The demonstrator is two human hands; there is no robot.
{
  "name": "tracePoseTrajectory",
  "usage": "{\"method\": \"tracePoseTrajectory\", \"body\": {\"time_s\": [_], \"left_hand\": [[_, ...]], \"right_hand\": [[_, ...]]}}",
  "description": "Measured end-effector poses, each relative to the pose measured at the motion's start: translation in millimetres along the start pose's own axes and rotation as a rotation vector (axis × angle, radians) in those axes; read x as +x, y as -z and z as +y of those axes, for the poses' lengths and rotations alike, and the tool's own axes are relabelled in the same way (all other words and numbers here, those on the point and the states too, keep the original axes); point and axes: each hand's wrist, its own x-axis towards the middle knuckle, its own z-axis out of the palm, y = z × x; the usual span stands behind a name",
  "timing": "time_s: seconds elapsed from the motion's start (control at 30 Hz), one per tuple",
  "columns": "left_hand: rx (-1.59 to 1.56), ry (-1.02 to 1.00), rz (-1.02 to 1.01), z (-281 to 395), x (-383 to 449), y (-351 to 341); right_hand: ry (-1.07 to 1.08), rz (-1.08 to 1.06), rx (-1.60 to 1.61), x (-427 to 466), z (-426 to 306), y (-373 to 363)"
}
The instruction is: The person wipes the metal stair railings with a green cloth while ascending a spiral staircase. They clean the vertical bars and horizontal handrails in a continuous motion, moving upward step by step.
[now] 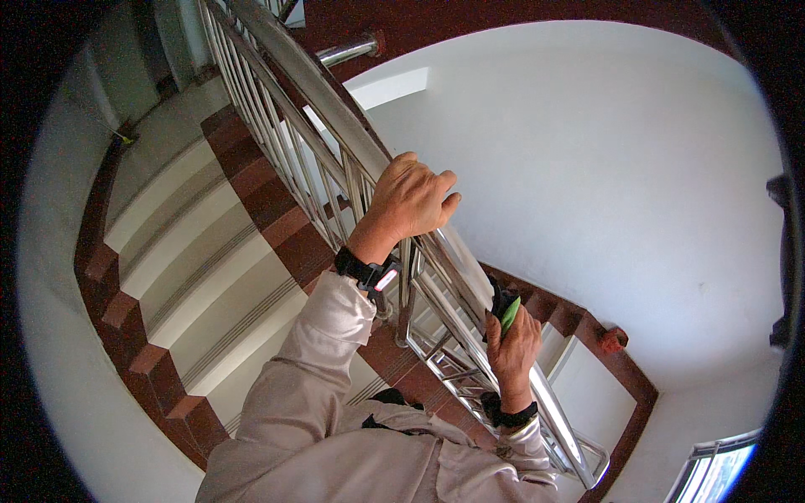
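Observation:
A shiny metal stair handrail (462, 254) runs diagonally before me, with metal balusters below it. My left hand (412, 198) lies over the upper part of the rail, fingers bent, the thumb and fingertips on its far side; whether it grips the rail I cannot tell. Lower down the rail, my right hand (516, 352) is closed around a black and green object (510, 314), perhaps a cloth or brush, held against the rail. Most of that object is hidden by the fingers. Both wrists wear black straps, below light, long sleeves.
Light stair treads (214, 245) with dark red edging climb at the left. More steps (566, 317) descend beyond the rail. A white wall (597, 157) curves at the right. A red object (613, 340) rests on the edging, and a barred window (714, 468) is at lower right.

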Motion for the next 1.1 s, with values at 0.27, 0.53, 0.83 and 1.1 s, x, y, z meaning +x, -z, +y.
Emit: {"method": "tracePoseTrajectory", "body": {"time_s": [0.27, 0.53, 0.83, 1.1], "left_hand": [[-0.012, -0.043, 0.063, -2, 1, -7], [0.025, 0.009, -0.084, 3, 6, -2], [-0.123, -0.162, -0.028, 92, -29, -28], [-0.13, -0.228, 0.074, 82, -30, -36]], "right_hand": [[-0.044, 0.042, 0.036, 1, -5, 0], [-0.073, 0.083, 0.029, 3, -8, -1], [-0.132, 0.128, -0.001, -6, -8, 2], [-0.323, 0.25, -0.194, -121, 62, 5]]}}
